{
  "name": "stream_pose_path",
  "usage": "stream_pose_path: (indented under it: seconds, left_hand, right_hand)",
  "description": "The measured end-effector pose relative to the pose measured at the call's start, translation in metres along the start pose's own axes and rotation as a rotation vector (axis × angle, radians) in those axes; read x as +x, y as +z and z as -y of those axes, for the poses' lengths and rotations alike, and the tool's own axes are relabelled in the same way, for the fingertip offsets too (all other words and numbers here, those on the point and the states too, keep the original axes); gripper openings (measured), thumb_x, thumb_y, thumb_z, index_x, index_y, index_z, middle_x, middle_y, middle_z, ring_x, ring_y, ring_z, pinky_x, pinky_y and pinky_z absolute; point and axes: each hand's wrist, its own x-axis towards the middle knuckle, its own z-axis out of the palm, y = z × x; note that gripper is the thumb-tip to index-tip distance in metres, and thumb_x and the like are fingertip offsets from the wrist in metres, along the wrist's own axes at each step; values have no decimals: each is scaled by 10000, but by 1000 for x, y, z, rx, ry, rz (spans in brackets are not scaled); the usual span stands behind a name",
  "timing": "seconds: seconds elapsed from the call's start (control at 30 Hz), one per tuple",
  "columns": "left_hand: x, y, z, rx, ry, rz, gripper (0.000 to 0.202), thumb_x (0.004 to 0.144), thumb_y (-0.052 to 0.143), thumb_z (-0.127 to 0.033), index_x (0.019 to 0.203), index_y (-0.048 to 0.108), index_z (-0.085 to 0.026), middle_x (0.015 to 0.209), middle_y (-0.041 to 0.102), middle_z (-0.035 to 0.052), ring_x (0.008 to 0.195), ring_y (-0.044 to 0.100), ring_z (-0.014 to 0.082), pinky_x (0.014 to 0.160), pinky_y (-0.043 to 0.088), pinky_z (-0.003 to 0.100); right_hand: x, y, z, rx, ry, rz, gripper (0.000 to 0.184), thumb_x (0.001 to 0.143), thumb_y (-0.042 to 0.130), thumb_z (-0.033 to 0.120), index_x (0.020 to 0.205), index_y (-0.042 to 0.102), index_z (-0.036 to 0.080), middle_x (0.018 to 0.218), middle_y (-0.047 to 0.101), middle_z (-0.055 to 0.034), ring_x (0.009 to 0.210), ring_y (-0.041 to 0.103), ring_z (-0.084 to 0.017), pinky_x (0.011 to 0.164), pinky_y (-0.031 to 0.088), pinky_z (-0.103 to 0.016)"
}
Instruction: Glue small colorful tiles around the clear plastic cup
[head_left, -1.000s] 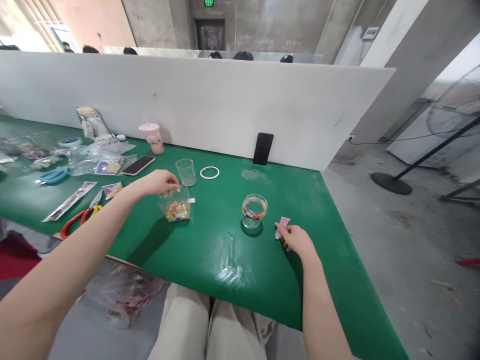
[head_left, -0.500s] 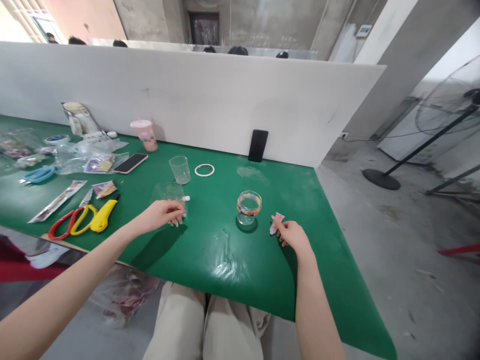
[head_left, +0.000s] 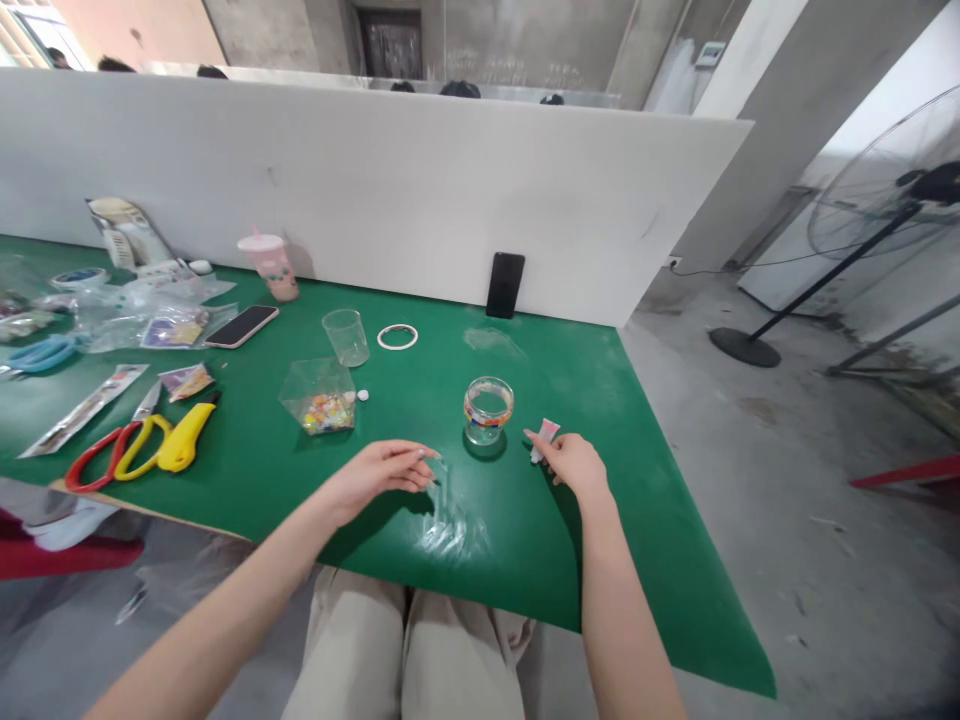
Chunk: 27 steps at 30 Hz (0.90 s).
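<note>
My right hand pinches a small pink-and-white tube between thumb and fingers, just above the table. Left of it stands a clear glass cup with a band of colourful beads around its outside. My left hand is over the table with slightly curled fingers spread apart and nothing visible in them. Its fingertips are at the edge of a crumpled clear plastic film; whether they touch it I cannot tell. Beyond this hand are a clear container of multicoloured beads and a little white cap.
A clear plastic cup and a white ring lie farther back. A black phone leans on the white partition. Scissors, a yellow-handled tool, a second phone and a pink tumbler are at left.
My left hand has moved right and nearer, away from the bead container and cap, to the plastic film. My right hand keeps the tube beside the glass cup. The view has shifted slightly.
</note>
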Motion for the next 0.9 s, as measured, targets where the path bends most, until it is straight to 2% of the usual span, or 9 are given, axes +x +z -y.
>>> stream_pose_path:
  seconds: [0.1,0.2,0.27,0.4,0.5,0.6,0.7,0.8,0.9]
  left_hand:
    - [15,29,20,-125,-48,78,389,688,761,-385,989,692,-147,890,725,101,760,677,147,735,521,234]
    - [29,45,28,-200,-31,144,408,710,757,-345,1063,680,-155,978,721,117,841,687,159,785,518,238]
    - [35,50,28,-225,-16,178,389,718,754,-339,1051,688,-150,1015,715,125,874,686,166,813,513,244]
    - [37,49,26,-284,-39,224,377,759,717,-347,1070,684,-137,1109,686,139,966,670,185,878,495,256]
    - [33,44,26,-349,-106,283,394,831,629,-378,1142,651,-138,1208,638,142,1079,626,200,914,482,256]
    - [30,42,27,-374,-130,299,381,853,598,-366,1160,640,-143,1256,608,134,1133,595,197,934,471,245]
    - [28,42,28,-323,-89,274,372,829,638,-338,1149,648,-149,1228,628,129,1102,613,190,926,475,238]
    - [28,43,29,-273,-64,261,342,805,670,-343,1079,685,-138,1150,671,134,1013,656,181,858,500,222]
    - [28,44,31,-266,-65,255,307,780,700,-337,996,711,-119,1041,710,137,892,687,161,779,511,205]
  right_hand:
    - [-4,1,7,-85,5,-104,505,760,504,669,602,598,199,653,703,-81,653,677,-200,597,461,-261]
    - [-2,1,10,-64,22,-73,447,772,523,596,590,599,195,639,692,-84,664,677,-206,618,464,-272]
    - [0,1,9,-32,36,-38,373,771,550,503,571,595,192,578,667,-77,627,668,-202,613,464,-273]
    - [6,4,5,78,21,12,302,759,550,387,534,567,187,496,626,-44,457,595,-146,530,449,-246]
    - [7,4,3,238,-30,63,334,804,472,400,561,543,182,483,598,-11,361,509,-92,453,418,-213]
    - [1,-1,3,377,-96,72,343,845,388,433,654,526,184,491,562,21,359,478,-72,409,377,-189]
    - [-9,-8,6,645,-221,111,259,811,442,433,747,502,189,492,545,49,373,481,-68,396,351,-177]
    - [-19,-9,14,950,-345,214,189,739,539,368,761,491,187,469,542,60,355,481,-72,367,322,-175]
    - [-30,-1,24,1060,-433,348,195,702,613,338,759,501,189,487,569,59,356,503,-83,355,345,-179]
